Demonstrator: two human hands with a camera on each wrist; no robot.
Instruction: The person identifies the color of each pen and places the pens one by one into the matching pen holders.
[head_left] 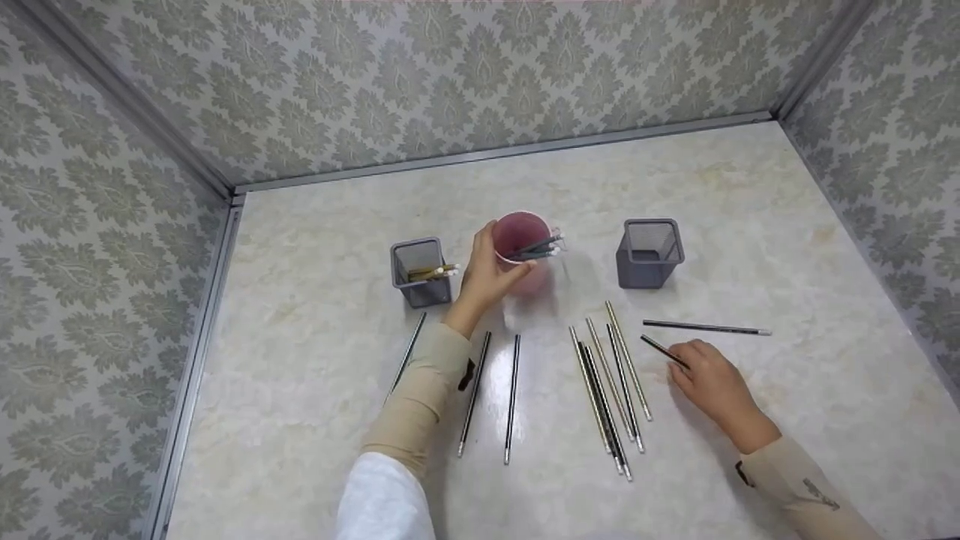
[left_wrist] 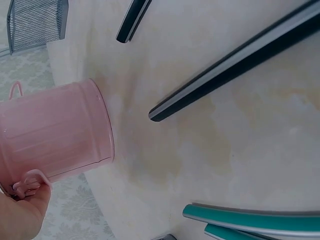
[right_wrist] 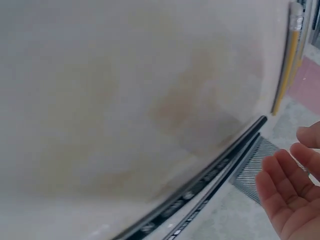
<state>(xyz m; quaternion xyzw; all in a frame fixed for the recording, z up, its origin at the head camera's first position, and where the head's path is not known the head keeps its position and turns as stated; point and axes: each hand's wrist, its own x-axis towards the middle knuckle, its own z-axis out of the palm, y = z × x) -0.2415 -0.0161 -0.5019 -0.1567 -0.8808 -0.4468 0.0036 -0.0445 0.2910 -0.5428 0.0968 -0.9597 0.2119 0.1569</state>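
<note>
My left hand (head_left: pixel 491 274) holds a small pink bucket (head_left: pixel 523 225), fingers around its left side and thumb across the front of the rim. Grey-green pencils (head_left: pixel 536 247) lean inside it toward the right. In the left wrist view the bucket (left_wrist: pixel 55 130) shows side-on, with fingertips by its handle. My right hand (head_left: pixel 709 379) is over a black pencil (head_left: pixel 660 349) on the table. The right wrist view shows that hand (right_wrist: pixel 292 190) with loosely bent fingers, thumb apart, nothing between them. Another black pencil (head_left: pixel 705 327) lies just beyond.
A mesh holder (head_left: pixel 422 296) with yellow pencils stands left of the bucket; another mesh holder (head_left: pixel 645 279) stands right. Several gold and black pencils (head_left: pixel 609 382) lie mid-table. Black pencils (head_left: pixel 512 397) and a teal pencil (head_left: pixel 409 352) lie near the left forearm. Patterned walls enclose the table.
</note>
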